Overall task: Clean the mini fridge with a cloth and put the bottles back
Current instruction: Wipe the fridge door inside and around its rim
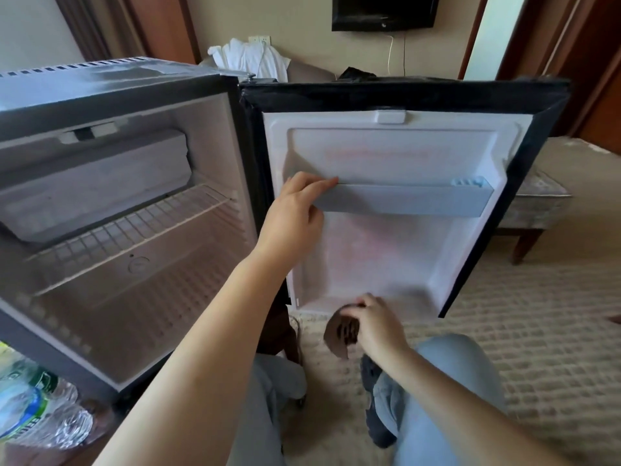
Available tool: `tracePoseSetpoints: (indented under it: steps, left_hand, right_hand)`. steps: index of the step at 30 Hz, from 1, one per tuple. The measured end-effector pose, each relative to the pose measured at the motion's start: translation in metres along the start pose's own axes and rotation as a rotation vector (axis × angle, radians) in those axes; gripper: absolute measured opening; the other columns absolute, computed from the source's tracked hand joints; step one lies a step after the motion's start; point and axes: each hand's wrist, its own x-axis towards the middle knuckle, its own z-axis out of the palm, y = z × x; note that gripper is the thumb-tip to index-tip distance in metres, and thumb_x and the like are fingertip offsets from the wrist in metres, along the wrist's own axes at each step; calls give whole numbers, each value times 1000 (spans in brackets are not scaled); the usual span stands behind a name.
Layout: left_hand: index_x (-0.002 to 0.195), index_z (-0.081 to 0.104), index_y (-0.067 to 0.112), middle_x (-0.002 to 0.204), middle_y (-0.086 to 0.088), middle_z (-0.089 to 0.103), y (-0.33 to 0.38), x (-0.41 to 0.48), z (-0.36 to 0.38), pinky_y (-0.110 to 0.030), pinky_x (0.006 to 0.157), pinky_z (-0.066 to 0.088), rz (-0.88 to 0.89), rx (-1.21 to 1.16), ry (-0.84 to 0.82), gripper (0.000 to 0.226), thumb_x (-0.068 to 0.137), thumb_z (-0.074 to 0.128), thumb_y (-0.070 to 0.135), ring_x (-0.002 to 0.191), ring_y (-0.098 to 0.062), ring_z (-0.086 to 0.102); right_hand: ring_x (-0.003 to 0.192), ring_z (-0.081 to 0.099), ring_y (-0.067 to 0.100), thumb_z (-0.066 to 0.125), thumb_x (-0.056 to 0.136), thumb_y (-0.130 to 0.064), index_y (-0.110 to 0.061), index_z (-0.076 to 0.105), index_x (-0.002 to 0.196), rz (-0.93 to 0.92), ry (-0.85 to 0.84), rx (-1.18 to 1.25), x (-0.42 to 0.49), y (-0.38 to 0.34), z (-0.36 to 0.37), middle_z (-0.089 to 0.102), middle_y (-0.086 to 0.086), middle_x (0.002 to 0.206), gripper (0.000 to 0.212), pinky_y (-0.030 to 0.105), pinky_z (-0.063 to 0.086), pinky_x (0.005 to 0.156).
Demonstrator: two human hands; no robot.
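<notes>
The mini fridge (117,183) stands open at the left, its white inside holding only a wire shelf (134,230). Its door (386,213) is swung wide to the right, inner side facing me. My left hand (292,216) grips the left end of the door's pale blue shelf rail (403,200). My right hand (373,327) holds a brown patterned cloth (342,331) just under the door's bottom edge. Clear plastic bottles (33,408) with green-blue labels lie at the bottom left, outside the fridge.
I kneel on a beige patterned carpet (521,331), my knees in light trousers below the door. A padded bench (537,203) stands behind the door at the right. White clothes (252,58) lie on a seat at the back, under a wall television (383,11).
</notes>
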Motion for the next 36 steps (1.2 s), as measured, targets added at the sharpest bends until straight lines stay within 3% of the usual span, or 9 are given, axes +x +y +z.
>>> tracePoseSetpoints:
  steps: [3, 6, 9, 13, 15, 21, 24, 31, 36]
  left_hand:
    - [129, 59, 13, 114, -2, 54, -1, -1, 4, -18, 85, 38, -1, -11, 30, 53, 83, 44, -7, 110, -18, 51]
    - [129, 59, 14, 113, 1, 52, 1, -2, 4, -18, 87, 37, -8, -17, 34, 52, 84, 45, -8, 109, -18, 51]
    - [129, 59, 15, 116, 1, 54, 1, -1, 4, -19, 87, 38, -4, -16, 42, 53, 84, 45, -9, 111, -18, 51]
    - [127, 61, 15, 112, 6, 52, 1, -1, 4, -11, 87, 35, -8, -8, 58, 55, 82, 44, -10, 109, -15, 51]
    - [126, 61, 15, 110, 10, 48, 1, -2, 4, -2, 84, 31, -22, -7, 56, 55, 81, 44, -11, 106, -11, 49]
    - [125, 62, 15, 110, 9, 50, 0, -5, 1, 2, 85, 29, -21, 5, 64, 53, 82, 47, -12, 106, -6, 47]
    - [125, 62, 15, 111, 12, 49, -1, -5, 1, 2, 85, 28, -18, -3, 74, 52, 83, 46, -12, 104, 2, 42]
    - [127, 61, 15, 112, 4, 54, 4, 0, 8, 1, 80, 29, -36, 0, 90, 52, 83, 45, -9, 106, -11, 48]
    - [128, 60, 13, 110, -1, 53, 9, 0, 10, -15, 82, 34, -40, 34, 91, 50, 85, 45, -7, 105, -18, 50]
  right_hand:
    - [122, 41, 26, 55, 84, 6, -22, 60, 129, 118, 187, -8, 16, 24, -28, 48, 6, 133, 53, 34, 49, 82]
    - [128, 36, 24, 54, 87, 1, -23, 54, 134, 161, 105, -68, 24, 30, -30, 38, 5, 140, 53, 33, 48, 87]
    - [120, 46, 23, 54, 91, -10, -24, 53, 135, 199, 52, -54, 21, 30, -6, 37, 3, 142, 47, 33, 47, 90]
    - [107, 52, 34, 57, 86, -37, -17, 72, 108, 239, 90, -135, 17, 10, 24, 56, 10, 120, 33, 44, 46, 90]
    - [104, 52, 36, 60, 85, -44, -17, 73, 98, 244, 88, -159, 22, -6, 29, 58, 12, 114, 33, 47, 44, 90]
    - [126, 37, 37, 50, 92, -16, -16, 58, 127, 11, -85, -232, 35, -55, 47, 40, 12, 141, 36, 47, 32, 105]
    - [129, 33, 33, 50, 91, -14, -19, 53, 132, -26, -88, -212, 32, -36, 35, 35, 9, 145, 41, 43, 28, 107]
    - [122, 44, 29, 49, 91, -12, -23, 51, 133, 290, -14, -307, 11, 57, 2, 41, 7, 138, 44, 37, 36, 102]
    - [119, 45, 31, 48, 91, -12, -19, 54, 127, 393, 2, -333, 12, 53, 9, 44, 9, 133, 37, 39, 36, 103]
